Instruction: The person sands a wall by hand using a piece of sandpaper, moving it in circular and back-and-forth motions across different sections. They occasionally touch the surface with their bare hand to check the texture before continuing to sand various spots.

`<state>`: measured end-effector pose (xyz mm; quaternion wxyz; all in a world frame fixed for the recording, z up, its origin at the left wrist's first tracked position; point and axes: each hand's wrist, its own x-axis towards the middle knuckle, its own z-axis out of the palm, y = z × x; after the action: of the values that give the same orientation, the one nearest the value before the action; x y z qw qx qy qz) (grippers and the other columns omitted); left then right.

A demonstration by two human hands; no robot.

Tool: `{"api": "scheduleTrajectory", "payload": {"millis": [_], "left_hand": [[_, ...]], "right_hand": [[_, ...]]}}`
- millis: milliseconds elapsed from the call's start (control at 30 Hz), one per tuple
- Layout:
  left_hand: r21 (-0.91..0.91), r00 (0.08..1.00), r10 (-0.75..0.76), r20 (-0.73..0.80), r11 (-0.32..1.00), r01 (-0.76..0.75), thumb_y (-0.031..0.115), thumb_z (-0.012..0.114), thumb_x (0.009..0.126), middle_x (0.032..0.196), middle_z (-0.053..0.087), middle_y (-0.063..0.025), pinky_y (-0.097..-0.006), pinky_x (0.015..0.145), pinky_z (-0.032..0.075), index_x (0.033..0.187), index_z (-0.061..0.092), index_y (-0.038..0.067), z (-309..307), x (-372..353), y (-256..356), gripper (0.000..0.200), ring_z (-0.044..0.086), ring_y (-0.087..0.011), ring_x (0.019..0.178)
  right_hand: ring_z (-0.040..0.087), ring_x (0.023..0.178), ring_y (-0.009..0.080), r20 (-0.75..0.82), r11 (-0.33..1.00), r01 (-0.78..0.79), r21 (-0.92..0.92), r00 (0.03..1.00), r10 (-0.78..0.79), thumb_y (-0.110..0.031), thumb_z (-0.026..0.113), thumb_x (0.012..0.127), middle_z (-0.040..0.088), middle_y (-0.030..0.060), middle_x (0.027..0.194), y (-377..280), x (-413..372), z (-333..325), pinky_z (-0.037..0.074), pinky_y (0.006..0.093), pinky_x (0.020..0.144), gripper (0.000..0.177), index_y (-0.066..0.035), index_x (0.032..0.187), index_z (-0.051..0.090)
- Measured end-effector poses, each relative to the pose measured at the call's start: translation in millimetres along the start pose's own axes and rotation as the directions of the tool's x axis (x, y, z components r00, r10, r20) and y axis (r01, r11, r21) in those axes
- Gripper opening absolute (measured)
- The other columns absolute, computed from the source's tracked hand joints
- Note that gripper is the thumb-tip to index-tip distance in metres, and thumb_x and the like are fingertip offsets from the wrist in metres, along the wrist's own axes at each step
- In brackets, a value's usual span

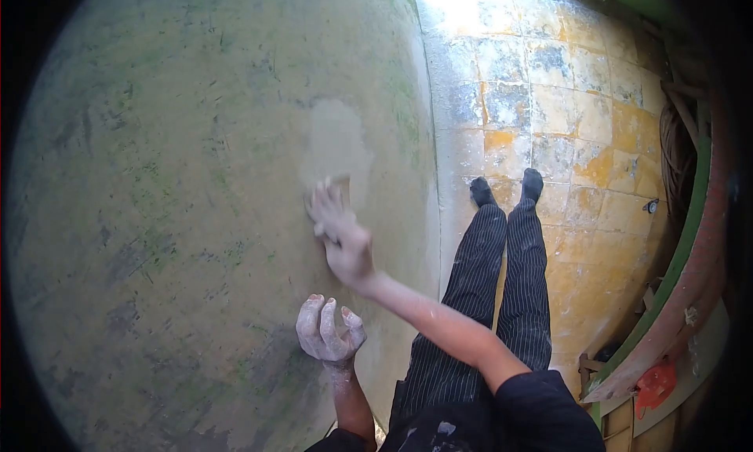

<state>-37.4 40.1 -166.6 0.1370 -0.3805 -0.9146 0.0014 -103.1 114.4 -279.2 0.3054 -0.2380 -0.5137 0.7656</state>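
Observation:
My right hand is pressed against the green, worn wall, its fingers over a small tan piece of sandpaper. Only an edge of that piece shows past the fingertips; the rest lies hidden under the hand. Just above is a smooth pale grey patch on the wall. White dust covers my left hand, which is below the right one and close to the wall. Its fingers are loosely bent and apart, with nothing visible in them.
Worn yellow and white floor tiles run along the wall's foot, where my feet stand. To the right is a curved ledge with a green edge, with a red plastic bag near it. A small round object lies on the floor.

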Motion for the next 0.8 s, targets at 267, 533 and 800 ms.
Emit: {"api": "scheduleTrajectory", "payload": {"millis": [267, 533, 800], "left_hand": [[0.029, 1.0, 0.014, 0.008, 0.999, -0.014, 0.005, 0.062, 0.08, 0.111, 0.06, -0.014, -0.0435, 0.087, 0.053, 0.106, 0.061, 0.001, 0, 0, 0, 0.027, 0.061, -0.0311, 0.102], [0.013, 1.0, -0.005, -0.011, 1.0, 0.005, 0.004, 0.062, 0.079, 0.112, 0.057, -0.0152, -0.0434, 0.085, 0.053, 0.104, 0.062, 0.002, -1, -2, 0, 0.025, 0.06, -0.0317, 0.102], [0.061, 1.0, 0.001, -0.013, 0.998, 0.0, 0.006, 0.061, 0.08, 0.111, 0.057, -0.0155, -0.0434, 0.083, 0.053, 0.1, 0.064, 0.002, -1, 0, 1, 0.02, 0.06, -0.0321, 0.101]], "right_hand": [[0.042, 0.138, 0.0327, 0.026, 0.996, 0.086, 0.017, 0.996, -0.087, 0.009, 0.06, 0.084, 0.051, 0.0174, 0.142, 21, 59, -10, 0.029, 0.0441, 0.118, 0.047, -0.002, 0.131, 0.061], [0.042, 0.139, 0.0311, 0.027, 0.999, 0.041, 0.006, 0.999, -0.041, 0.013, 0.056, 0.084, 0.053, 0.0179, 0.141, 15, 50, -7, 0.029, 0.0425, 0.118, 0.048, -0.003, 0.128, 0.064], [0.043, 0.139, 0.0296, -0.085, 0.997, -0.017, 0.071, 0.996, 0.023, 0.015, 0.053, 0.083, 0.051, 0.0181, 0.142, 23, 55, 0, 0.027, 0.0405, 0.119, 0.05, -0.002, 0.13, 0.062]]}}
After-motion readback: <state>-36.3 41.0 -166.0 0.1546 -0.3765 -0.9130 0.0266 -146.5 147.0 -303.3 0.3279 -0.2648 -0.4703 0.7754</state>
